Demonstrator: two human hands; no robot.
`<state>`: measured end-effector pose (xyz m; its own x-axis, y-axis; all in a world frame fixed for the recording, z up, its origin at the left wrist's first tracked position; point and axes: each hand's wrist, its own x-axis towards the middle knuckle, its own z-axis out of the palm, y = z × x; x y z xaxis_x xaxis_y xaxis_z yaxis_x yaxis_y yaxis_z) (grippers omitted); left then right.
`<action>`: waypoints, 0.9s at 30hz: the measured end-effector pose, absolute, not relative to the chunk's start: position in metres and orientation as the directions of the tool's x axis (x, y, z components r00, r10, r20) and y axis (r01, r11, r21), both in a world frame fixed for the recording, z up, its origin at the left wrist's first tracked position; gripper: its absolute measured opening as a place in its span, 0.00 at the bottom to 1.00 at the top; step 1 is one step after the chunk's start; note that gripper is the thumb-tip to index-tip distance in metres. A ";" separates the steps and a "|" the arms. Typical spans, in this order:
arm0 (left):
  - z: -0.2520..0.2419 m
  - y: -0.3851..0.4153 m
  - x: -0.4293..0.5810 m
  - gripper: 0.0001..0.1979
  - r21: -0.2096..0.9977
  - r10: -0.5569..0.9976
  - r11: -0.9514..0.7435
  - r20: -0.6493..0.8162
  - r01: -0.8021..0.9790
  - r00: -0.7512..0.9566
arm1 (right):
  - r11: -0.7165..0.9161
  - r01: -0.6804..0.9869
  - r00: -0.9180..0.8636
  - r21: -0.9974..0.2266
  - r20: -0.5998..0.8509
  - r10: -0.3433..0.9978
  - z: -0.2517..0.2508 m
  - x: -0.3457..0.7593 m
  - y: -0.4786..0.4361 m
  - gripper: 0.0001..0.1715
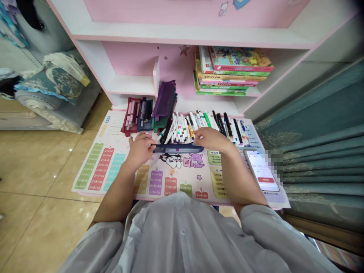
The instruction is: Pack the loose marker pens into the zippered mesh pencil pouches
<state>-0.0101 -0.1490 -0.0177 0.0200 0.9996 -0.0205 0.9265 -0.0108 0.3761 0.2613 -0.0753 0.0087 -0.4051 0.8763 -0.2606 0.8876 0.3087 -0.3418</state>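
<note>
A dark blue zip pencil pouch (178, 148) lies lengthwise in front of me on the desk, and a pen-like shape shows through its side. My left hand (141, 147) pinches the pouch's left end between thumb and fingers. At its right end, my right hand (209, 138) is bent over with its fingertips closed on the upper edge. Just behind the pouch spreads a wide heap of markers (179, 128), mostly white-bodied, with black ones to the right. Part of the heap is hidden by my right hand.
Back left are a red pouch (131, 115) and a blue pouch (146, 113) filled with pens, beside stacked purple pouches (164, 99) and green ones. Books (230, 74) sit on the shelf. A phone (262, 170) lies at the right. A printed mat (116, 132) covers the desk.
</note>
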 end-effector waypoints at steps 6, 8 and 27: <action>-0.018 -0.149 -0.010 0.08 0.376 1.000 -0.007 -0.013 0.926 0.012 | 0.328 0.882 -0.417 -0.338 -0.237 0.877 0.006 0.269 -0.072 0.10; -0.018 -0.148 -0.011 0.09 0.378 1.000 -0.007 -0.013 0.926 0.012 | 0.307 0.896 -0.392 -0.321 -0.245 0.887 0.008 0.269 -0.072 0.10; -0.020 -0.148 -0.011 0.07 0.383 1.000 -0.004 -0.014 0.924 0.010 | 0.275 0.925 -0.347 -0.264 -0.287 0.893 0.015 0.283 -0.070 0.11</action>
<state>-0.0115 -0.1475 -0.0200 0.0103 0.9999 -0.0136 0.9238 -0.0043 0.3828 0.2834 -0.0696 0.0153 -0.3470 0.8929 -0.2869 0.9246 0.2745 -0.2640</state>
